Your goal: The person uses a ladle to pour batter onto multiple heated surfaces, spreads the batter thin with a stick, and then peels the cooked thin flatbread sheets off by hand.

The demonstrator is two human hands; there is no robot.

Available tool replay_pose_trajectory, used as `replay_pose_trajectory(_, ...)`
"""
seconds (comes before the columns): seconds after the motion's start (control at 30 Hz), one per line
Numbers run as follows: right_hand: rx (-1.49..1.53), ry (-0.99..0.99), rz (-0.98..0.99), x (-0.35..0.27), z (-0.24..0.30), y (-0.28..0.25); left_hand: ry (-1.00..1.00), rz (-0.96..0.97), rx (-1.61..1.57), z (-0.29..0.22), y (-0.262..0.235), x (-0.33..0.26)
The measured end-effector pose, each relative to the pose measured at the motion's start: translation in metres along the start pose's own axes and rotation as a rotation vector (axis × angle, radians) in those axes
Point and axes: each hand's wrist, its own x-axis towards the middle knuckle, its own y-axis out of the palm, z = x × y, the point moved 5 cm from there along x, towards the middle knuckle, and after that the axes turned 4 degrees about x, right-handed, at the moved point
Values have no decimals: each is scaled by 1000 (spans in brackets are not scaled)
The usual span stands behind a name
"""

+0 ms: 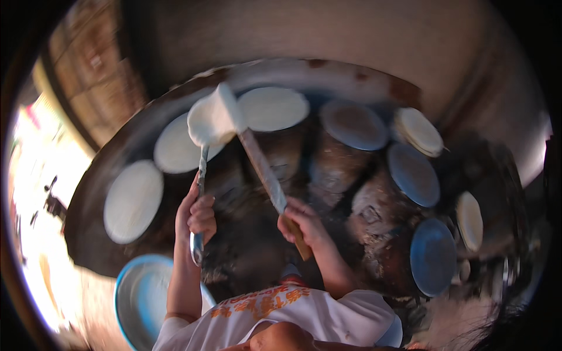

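Observation:
My left hand point(198, 213) is closed round the metal handle of a ladle, whose bowl point(205, 127) is thick with white batter. In my right hand point(304, 222) is the wooden handle of a long flat spatula point(263, 167). Batter coats the spatula's blade, which crosses over the ladle bowl and seems to touch it. Both tools are above a round griddle point(181, 143) with a white batter layer. To either side, a left griddle's batter disc point(133, 202) and another batter disc point(273, 109) lie spread out. The batter partly hides the ladle's bowl.
Three bare bluish griddles curve round the right: one at the back point(353, 124), one mid-right point(414, 174), one nearer point(433, 257). Pale flatbreads point(420, 131) are stacked behind them; another flatbread point(470, 221) lies farther right. A blue-rimmed basin point(119, 292) stands by my left forearm.

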Motion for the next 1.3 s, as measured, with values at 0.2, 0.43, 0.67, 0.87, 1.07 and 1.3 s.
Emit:
replay_pose_trajectory(0.2, -916, -854, -604, 31, 130, -197, -540, -14, -428, 162, -14, 281)
replay_pose_trajectory(0.43, -850, -581, -1035, -70, 84, -361, -743, 30, -308, 232, -85, 478)
replay_pose_trajectory(0.67, 136, -538, -1237, 16, 151, -480, -830, -392, -235, 282, -181, 588)
replay_pose_trajectory(0.87, -161, -641, -1489, 50, 140, -490, -855, -432, 294, 281, -217, 635)
replay_pose_trajectory(1.07, -775, -412, -1467, 81, 197, -476, -740, -403, 502, 255, -240, 703)
replay_pose_trajectory(1.3, -1249, -321, -1555, 76, 237, -490, -712, -338, 446, 195, -246, 743)
